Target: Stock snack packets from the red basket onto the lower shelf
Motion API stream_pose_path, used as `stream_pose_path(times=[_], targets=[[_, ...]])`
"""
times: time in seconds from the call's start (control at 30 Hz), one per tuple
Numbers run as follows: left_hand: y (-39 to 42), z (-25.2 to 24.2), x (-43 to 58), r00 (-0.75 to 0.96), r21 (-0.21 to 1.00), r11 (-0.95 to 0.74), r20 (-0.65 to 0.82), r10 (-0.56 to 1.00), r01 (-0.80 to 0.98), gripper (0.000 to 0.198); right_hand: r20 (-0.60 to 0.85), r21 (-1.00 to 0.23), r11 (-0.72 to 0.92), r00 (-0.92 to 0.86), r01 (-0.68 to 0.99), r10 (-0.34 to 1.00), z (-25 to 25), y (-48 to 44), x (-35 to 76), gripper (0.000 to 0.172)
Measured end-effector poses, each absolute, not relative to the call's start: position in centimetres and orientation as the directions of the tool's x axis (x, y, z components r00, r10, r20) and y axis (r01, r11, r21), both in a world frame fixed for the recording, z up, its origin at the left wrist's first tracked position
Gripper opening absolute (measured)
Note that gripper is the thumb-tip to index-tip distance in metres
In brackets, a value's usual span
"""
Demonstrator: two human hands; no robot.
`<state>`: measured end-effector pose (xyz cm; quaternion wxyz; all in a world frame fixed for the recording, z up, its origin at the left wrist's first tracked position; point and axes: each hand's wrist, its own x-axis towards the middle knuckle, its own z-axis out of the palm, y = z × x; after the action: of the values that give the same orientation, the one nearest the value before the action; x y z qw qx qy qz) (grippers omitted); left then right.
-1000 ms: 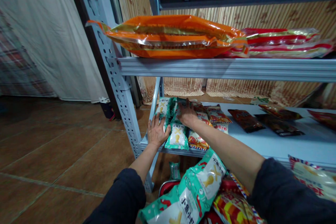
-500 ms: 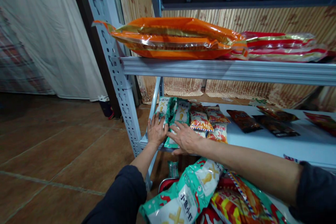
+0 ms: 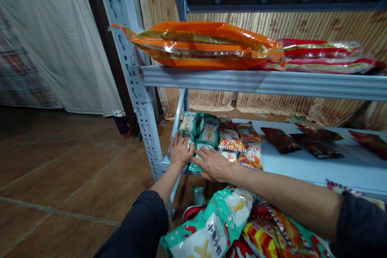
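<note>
Green front pkt (image 3: 205, 146) lies on lower shelf (image 3: 298, 165), near left upright (image 3: 145, 123), long axis approx. front-to-back. R hand (image 3: 214, 164) nearer: laid across pkt from its right, fingers extended, slightly apart, no pinch seen. L hand (image 3: 180, 150) just left, palm down, fingers spread on adj. green pkts (image 3: 190, 122). Orange-white pkts (image 3: 231, 140) to right; brown pkts (image 3: 280, 140) beyond. Lg. green bag (image 3: 213, 225) below, fwd. of shelf.

Dark navy left sleeve (image 3: 137, 225), matching right sleeve (image 3: 359, 221), both creased, bare forearms (image 3: 290, 195), bare fingers (image 3: 180, 140)
</note>
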<state>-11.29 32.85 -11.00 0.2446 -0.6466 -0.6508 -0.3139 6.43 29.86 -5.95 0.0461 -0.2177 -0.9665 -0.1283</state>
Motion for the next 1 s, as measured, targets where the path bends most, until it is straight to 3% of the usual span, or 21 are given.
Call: stream_pose_path(times=[0.2,0.4,0.6,1.0], targets=[[33.0,-11.2,-11.4,-0.054,0.100,-0.028,0.729,0.682,0.995,0.046,0.159,0.209,0.864,-0.888,0.458,0.432,-6.5,30.0,6.8,0.069],[32.9,-11.1,-11.2,-0.062,0.113,-0.034,0.740,0.670,0.993,0.047,0.188,0.240,0.852,-0.883,0.465,0.429,-6.7,29.5,6.8,0.050],[32.9,-11.0,-11.2,-0.048,0.091,-0.029,0.743,0.668,0.995,0.046,0.218,0.270,0.846,-0.885,0.459,0.410,-6.1,28.8,6.8,0.040],[32.8,-10.9,-11.3,-0.043,0.102,-0.051,0.749,0.662,0.993,0.042,0.203,0.244,0.879,-0.908,0.410,0.367,-5.3,27.6,7.0,0.042]])
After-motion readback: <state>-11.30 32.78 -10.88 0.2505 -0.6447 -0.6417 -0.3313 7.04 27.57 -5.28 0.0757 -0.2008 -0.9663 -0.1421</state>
